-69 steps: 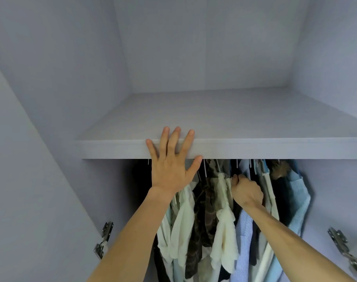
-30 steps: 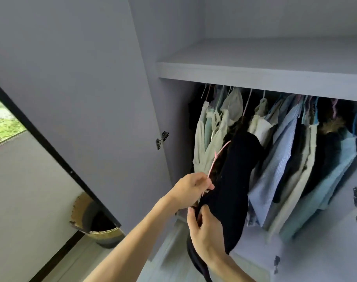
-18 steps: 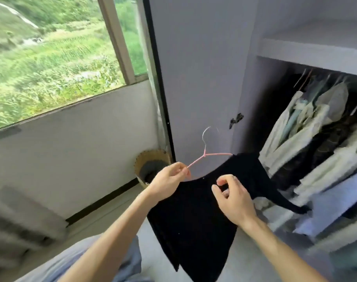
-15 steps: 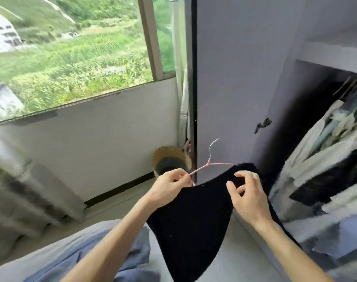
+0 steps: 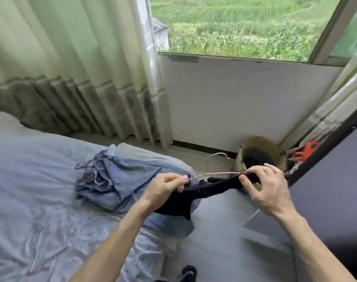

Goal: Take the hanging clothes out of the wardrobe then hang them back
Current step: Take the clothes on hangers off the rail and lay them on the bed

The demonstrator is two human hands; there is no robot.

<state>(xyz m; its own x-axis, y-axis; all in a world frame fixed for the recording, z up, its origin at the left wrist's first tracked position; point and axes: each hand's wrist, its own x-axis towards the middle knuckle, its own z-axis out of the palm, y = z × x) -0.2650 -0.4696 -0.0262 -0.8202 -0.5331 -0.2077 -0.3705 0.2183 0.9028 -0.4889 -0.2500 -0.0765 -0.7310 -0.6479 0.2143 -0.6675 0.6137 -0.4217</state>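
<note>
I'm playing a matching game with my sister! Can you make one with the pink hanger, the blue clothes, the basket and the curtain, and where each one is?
Things:
1 pink hanger
2 blue clothes
3 basket
4 curtain

Places:
A on the bed
B beside the window
C on the floor by the wall
D between the left hand and right hand

Pairs: 1-D, 2-A, 3-C, 4-B

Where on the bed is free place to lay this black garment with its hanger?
The bed sheet is bare left of the blue clothes pile, up to the curtain, and nearer you, below the pile. The bed corner beneath the black garment and its pink hanger is crowded by that pile. The floor corner by the woven basket is cluttered.
</note>
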